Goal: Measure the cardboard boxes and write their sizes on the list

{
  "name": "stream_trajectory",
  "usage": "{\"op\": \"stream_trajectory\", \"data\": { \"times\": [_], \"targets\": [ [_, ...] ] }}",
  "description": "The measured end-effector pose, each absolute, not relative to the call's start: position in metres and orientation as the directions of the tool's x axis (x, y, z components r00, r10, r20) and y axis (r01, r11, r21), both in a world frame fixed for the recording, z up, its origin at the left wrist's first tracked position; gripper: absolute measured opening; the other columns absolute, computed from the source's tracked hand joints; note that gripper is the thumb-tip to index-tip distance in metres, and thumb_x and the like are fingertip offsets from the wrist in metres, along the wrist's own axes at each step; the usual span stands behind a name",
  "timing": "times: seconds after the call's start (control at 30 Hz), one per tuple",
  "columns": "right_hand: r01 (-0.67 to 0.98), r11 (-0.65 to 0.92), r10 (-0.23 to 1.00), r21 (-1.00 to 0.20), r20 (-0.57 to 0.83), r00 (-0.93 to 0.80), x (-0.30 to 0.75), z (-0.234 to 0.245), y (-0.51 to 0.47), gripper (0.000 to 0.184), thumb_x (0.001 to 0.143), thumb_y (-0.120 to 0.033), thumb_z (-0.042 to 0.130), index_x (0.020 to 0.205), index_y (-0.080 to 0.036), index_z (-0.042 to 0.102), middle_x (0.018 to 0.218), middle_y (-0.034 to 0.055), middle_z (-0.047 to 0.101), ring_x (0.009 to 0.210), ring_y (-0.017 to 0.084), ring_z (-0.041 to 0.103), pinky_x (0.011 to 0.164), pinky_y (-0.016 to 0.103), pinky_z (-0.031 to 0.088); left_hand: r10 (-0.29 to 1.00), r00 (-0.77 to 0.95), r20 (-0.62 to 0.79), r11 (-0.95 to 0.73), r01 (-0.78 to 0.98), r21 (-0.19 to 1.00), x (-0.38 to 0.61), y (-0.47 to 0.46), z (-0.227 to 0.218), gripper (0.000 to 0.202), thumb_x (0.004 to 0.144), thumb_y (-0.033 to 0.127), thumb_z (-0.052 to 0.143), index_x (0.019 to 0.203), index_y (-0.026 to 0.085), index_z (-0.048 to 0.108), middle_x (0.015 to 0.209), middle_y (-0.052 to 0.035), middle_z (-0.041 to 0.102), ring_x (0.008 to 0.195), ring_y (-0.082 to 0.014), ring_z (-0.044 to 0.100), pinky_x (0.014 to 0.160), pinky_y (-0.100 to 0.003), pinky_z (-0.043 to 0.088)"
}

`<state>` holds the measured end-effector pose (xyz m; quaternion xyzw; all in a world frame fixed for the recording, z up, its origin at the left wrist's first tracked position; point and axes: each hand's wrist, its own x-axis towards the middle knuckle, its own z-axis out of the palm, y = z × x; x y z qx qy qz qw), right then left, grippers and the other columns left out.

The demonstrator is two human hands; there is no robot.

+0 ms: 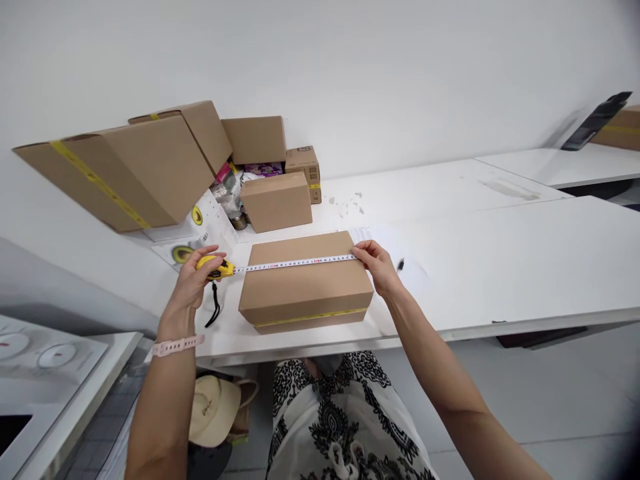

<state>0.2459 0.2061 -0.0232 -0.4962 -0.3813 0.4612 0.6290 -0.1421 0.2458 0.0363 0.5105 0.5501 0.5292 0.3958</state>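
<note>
A closed brown cardboard box (305, 287) lies before me on the white table, with yellow tape along its near side. My left hand (194, 277) is wrapped around a yellow tape measure (220, 268) just left of the box; a black wrist strap (215, 307) dangles from its case. The white blade (295, 264) stretches over the top of the box from left to right. At the box's right edge my right hand (376, 263) pinches the blade's end between thumb and fingers. Printed paper (361, 235) shows partly from under the box's right end.
Behind the box stand a smaller carton (277, 203) and a taped box (303, 167). Large cartons (145, 167) are stacked at the left, on white boxes with avocado pictures (200, 223). A small black object (401, 265) lies right of my right hand. A white appliance (40, 353) stands lower left.
</note>
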Motion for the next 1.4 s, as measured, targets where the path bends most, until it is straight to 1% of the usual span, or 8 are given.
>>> {"op": "stream_trajectory", "data": {
  "times": [0.1,0.2,0.3,0.43,0.6,0.77,0.97,1.4],
  "targets": [
    [-0.218,0.071,0.959,-0.973,0.006,0.285,0.243,-0.026,0.204,0.044,0.063,-0.049,0.084,0.089,-0.023,0.061,0.075,-0.0026,0.060,0.069,0.015,0.054,0.063,0.029,0.043,0.987,-0.128,0.098,-0.075,0.170,0.983,-0.140,0.247,0.039,0.061,0.059,0.042,0.086,0.111,0.016,0.067,0.102,-0.0073,0.074,0.073,-0.0159,0.066,0.056,-0.023,0.046],
    [-0.217,0.066,0.953,-0.974,-0.004,0.304,0.241,-0.029,0.203,0.046,0.063,-0.051,0.084,0.093,-0.024,0.061,0.077,-0.0013,0.062,0.069,0.017,0.056,0.062,0.031,0.045,0.995,-0.065,0.077,-0.063,0.199,0.978,-0.139,0.243,0.040,0.055,0.062,0.044,0.085,0.107,0.015,0.070,0.099,-0.0081,0.075,0.073,-0.0162,0.067,0.057,-0.023,0.046],
    [-0.208,0.062,0.941,-0.976,-0.012,0.337,0.239,-0.031,0.204,0.046,0.063,-0.051,0.084,0.094,-0.024,0.063,0.082,0.0000,0.063,0.070,0.017,0.057,0.062,0.032,0.046,0.998,-0.007,0.058,-0.055,0.247,0.967,-0.140,0.237,0.041,0.050,0.065,0.048,0.083,0.102,0.015,0.072,0.093,-0.0078,0.075,0.073,-0.0170,0.067,0.057,-0.023,0.045],
    [-0.230,0.061,0.932,-0.971,-0.027,0.361,0.236,-0.030,0.204,0.046,0.060,-0.047,0.086,0.093,-0.023,0.066,0.088,0.0020,0.065,0.073,0.016,0.057,0.063,0.031,0.046,0.998,0.026,0.058,-0.064,0.324,0.944,-0.142,0.231,0.042,0.045,0.066,0.052,0.081,0.091,0.015,0.073,0.084,-0.0066,0.072,0.072,-0.0180,0.065,0.057,-0.024,0.045],
    [-0.235,0.050,0.924,-0.971,-0.045,0.381,0.234,-0.027,0.202,0.045,0.059,-0.046,0.086,0.091,-0.023,0.066,0.094,0.0044,0.068,0.075,0.018,0.059,0.063,0.032,0.049,0.996,0.059,0.062,-0.078,0.346,0.935,-0.143,0.228,0.044,0.038,0.068,0.050,0.079,0.083,0.016,0.072,0.081,-0.0053,0.070,0.072,-0.0179,0.062,0.053,-0.023,0.045],
    [-0.205,0.065,0.927,-0.977,-0.018,0.376,0.235,-0.028,0.202,0.045,0.060,-0.048,0.086,0.092,-0.023,0.066,0.095,0.0045,0.068,0.074,0.017,0.059,0.062,0.032,0.049,0.995,0.070,0.065,-0.085,0.347,0.934,-0.144,0.229,0.044,0.037,0.069,0.049,0.079,0.084,0.016,0.072,0.080,-0.0050,0.070,0.071,-0.0176,0.061,0.052,-0.023,0.046],
    [-0.262,0.046,0.925,-0.964,-0.059,0.377,0.235,-0.028,0.203,0.046,0.056,-0.045,0.089,0.090,-0.022,0.068,0.093,0.0037,0.069,0.074,0.017,0.059,0.061,0.030,0.048,0.996,0.071,0.060,-0.082,0.368,0.926,-0.145,0.230,0.043,0.038,0.070,0.051,0.078,0.084,0.016,0.072,0.082,-0.0058,0.070,0.072,-0.0177,0.062,0.052,-0.023,0.046],
    [-0.275,0.038,0.924,-0.961,-0.071,0.376,0.236,-0.026,0.202,0.045,0.054,-0.043,0.091,0.087,-0.022,0.068,0.088,0.0022,0.068,0.073,0.016,0.058,0.061,0.029,0.047,0.997,0.070,0.043,-0.066,0.379,0.923,-0.146,0.231,0.045,0.038,0.070,0.050,0.078,0.083,0.016,0.071,0.080,-0.0048,0.069,0.071,-0.0171,0.060,0.051,-0.023,0.047]
  ]
}}
